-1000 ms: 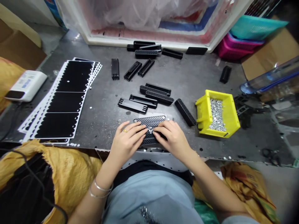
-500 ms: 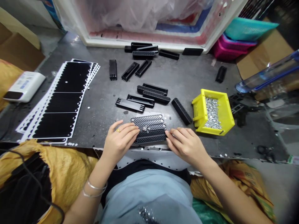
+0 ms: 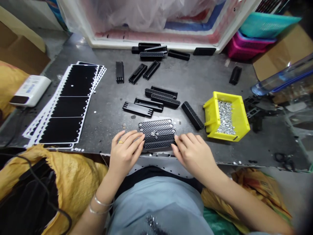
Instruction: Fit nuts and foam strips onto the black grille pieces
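Note:
Side by side at the table's near edge lie several black bars (image 3: pixel 158 144) with a diamond-textured face. A small cluster of silver nut-like pieces (image 3: pixel 153 133) rests on them, and more sit near the bar ends. My left hand (image 3: pixel 127 146), wearing a ring, touches the left end of the row with its fingers stretched out and slightly apart. At the opposite end, my right hand (image 3: pixel 195 150) has its thumb and curled fingers closed on the end of a lower bar. The right fingertips are partly hidden.
A yellow bin (image 3: pixel 239 119) of small metal pieces stands right of the bars. More black bars (image 3: pixel 165 100) lie loose beyond the row. Sheets of black stickers (image 3: pixel 69 104) are stacked at left, near a white device (image 3: pixel 34 89). A yellow sack (image 3: pixel 80 173) sits below the left edge.
The view has shifted slightly, so the table's contents appear a little to the right. My right thumb has drawn slightly down the bar ends. The row and the small pieces look unchanged.

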`<state>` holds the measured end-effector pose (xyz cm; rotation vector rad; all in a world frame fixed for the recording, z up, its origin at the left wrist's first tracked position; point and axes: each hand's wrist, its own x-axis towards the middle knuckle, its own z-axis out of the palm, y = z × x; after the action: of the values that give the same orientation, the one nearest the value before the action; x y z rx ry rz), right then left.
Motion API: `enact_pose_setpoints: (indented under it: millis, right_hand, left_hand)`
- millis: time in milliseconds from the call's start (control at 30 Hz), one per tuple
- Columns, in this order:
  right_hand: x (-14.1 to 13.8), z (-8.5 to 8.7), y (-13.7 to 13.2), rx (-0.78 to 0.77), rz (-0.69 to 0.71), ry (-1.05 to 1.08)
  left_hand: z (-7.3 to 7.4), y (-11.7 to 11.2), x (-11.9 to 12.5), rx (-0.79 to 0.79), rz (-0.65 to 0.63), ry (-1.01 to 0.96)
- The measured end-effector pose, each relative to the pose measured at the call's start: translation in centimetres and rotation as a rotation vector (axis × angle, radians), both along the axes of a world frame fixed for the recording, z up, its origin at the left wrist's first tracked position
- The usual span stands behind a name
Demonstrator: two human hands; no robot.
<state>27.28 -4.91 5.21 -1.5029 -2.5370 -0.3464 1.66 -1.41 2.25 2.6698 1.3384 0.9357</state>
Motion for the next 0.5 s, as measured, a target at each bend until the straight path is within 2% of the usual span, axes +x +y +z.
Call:
enact_pose_setpoints:
  millis: [167, 267, 367, 500]
  right_hand:
    - [3.5, 0.1, 1.3, -0.076, 0.208, 0.044]
    - [4.2, 0.0, 1.8, -0.090, 0.239, 0.093]
    - [2.7, -0.3, 2.0, -0.094, 0.166, 0.176]
    - [-1.5, -1.5, 2.7, -0.120, 0.113, 0.344]
  left_hand:
    - [-0.2, 0.5, -1.4, -0.005, -0.045, 0.055]
    - [-0.1, 1.0, -2.0, -0.017, -0.077, 0.077]
    - [0.0, 1.3, -1.8, -0.034, -0.086, 0.064]
    - [0.0, 1.2, -1.2, -0.045, -0.106, 0.053]
